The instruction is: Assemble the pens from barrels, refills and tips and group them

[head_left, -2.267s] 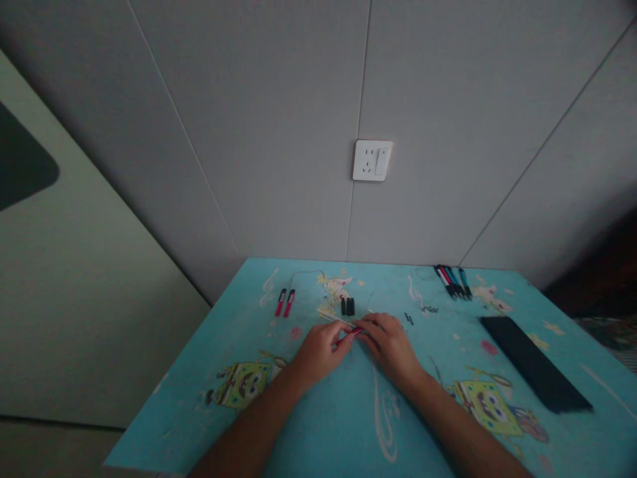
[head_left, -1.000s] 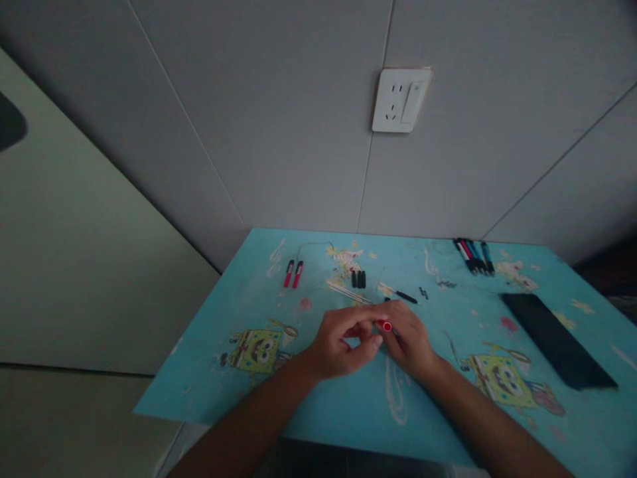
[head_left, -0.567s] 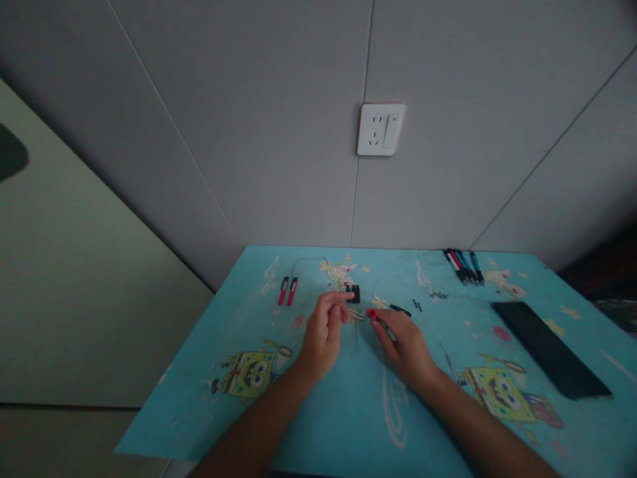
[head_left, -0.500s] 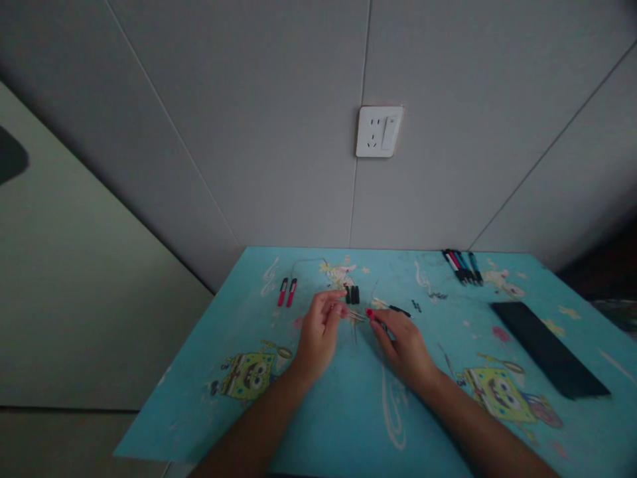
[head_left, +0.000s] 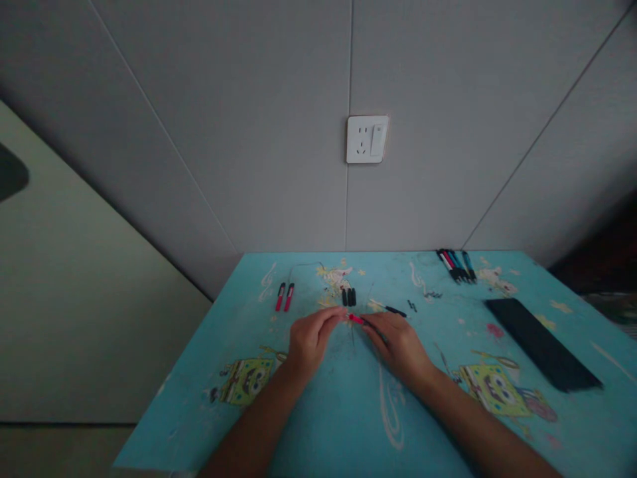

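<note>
My left hand (head_left: 309, 337) is pinched closed above the tabletop, on the thin silvery rod seen in it earlier; its fingers now mostly cover that rod. A small red tube (head_left: 355, 319), similar to a pen part, bridges the gap between my fingertips. My right hand (head_left: 398, 338) grips the tube's right end with thumb and fingers. The tube's left end meets my left fingertips; whether the rod sits inside it, I cannot tell. Just beyond my hands stand short black caps (head_left: 349, 297), and a slim black-and-white rod (head_left: 393, 310) lies beyond my right hand.
Two red-and-black pieces (head_left: 285, 297) lie at the left on the blue cartoon-printed table (head_left: 328, 411). Several pens (head_left: 456, 266) rest at the back right, near tiny dark parts (head_left: 412, 305). A dark flat panel (head_left: 542, 344) lies at the right. A wall with a socket (head_left: 367, 139) rises behind.
My hands have come together, so the red tube now meets my left fingertips. The silvery rod between them is no longer plainly visible. The camera view has shifted slightly.
</note>
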Available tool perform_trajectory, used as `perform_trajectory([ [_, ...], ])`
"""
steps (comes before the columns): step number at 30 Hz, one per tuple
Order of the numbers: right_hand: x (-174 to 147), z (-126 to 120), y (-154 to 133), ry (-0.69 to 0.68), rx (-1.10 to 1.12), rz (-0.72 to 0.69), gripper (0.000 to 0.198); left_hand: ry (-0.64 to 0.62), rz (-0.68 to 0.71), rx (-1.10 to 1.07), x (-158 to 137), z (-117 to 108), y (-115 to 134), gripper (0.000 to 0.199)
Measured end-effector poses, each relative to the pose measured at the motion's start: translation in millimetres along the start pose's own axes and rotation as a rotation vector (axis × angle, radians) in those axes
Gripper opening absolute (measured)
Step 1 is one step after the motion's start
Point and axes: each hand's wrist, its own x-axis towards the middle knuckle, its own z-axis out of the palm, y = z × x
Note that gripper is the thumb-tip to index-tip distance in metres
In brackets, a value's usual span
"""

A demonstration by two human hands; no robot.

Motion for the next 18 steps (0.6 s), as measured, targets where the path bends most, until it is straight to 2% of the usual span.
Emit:
perform_trajectory([
  [3, 0, -1, -1, -0.015, -0.007, -0.018, 0.027, -0.037, 0.152, 0.125, 0, -4, -3, 0.026],
  [8, 0, -1, -3, -0.038, -0.021, -0.031, 0.026, -0.147, 0.230, 0.150, 0, 1, -8, 0.033],
  [14, -1, 0, -2, -0.024, -0.014, -0.046, 0.025, -0.225, 0.232, 0.100, -1, 4, -10, 0.034],
  [18, -2, 1, -5, -0.017, 0.027, -0.079, 0.027, -0.271, 0.146, -0.005, -2, 4, -3, 0.034],
])
